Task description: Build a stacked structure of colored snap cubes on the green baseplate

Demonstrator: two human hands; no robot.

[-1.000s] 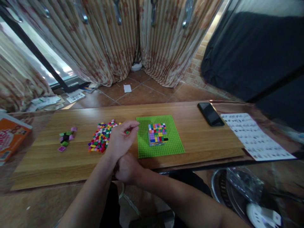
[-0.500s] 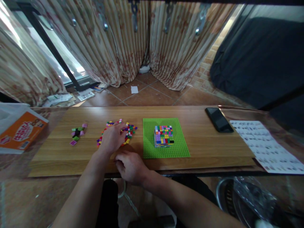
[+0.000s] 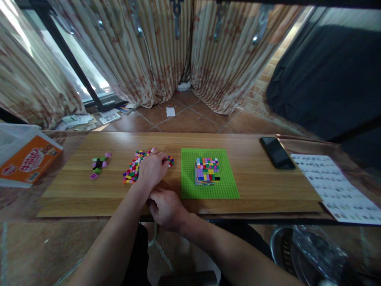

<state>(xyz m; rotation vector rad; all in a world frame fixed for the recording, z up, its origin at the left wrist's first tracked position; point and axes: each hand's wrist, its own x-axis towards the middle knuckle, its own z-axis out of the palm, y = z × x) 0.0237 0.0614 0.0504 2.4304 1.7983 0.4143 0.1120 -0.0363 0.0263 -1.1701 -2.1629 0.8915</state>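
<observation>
My left hand (image 3: pixel 153 169) lies on the right part of a pile of small coloured bricks (image 3: pixel 131 172), fingers bent and pressed together at the pile's right end; what they pinch is hidden. My right hand (image 3: pixel 165 208) rests at the board's front edge, just below the left wrist, with its fingers curled under and nothing visible in them. To the right lies a green baseplate (image 3: pixel 190 188) bearing a cube-like block of stacked coloured bricks (image 3: pixel 206 171).
A few purple, green and black bricks (image 3: pixel 98 163) lie left of the pile. A black phone (image 3: pixel 277 153) and a printed sheet (image 3: pixel 336 186) lie at the right, an orange box (image 3: pixel 28 159) at the far left. Curtains hang beyond the wooden board (image 3: pixel 262 186).
My left hand drew back from the baseplate's edge to the pile, reached into it, then shifted to its right end. The right hand stayed near the front edge. The view tilted slightly.
</observation>
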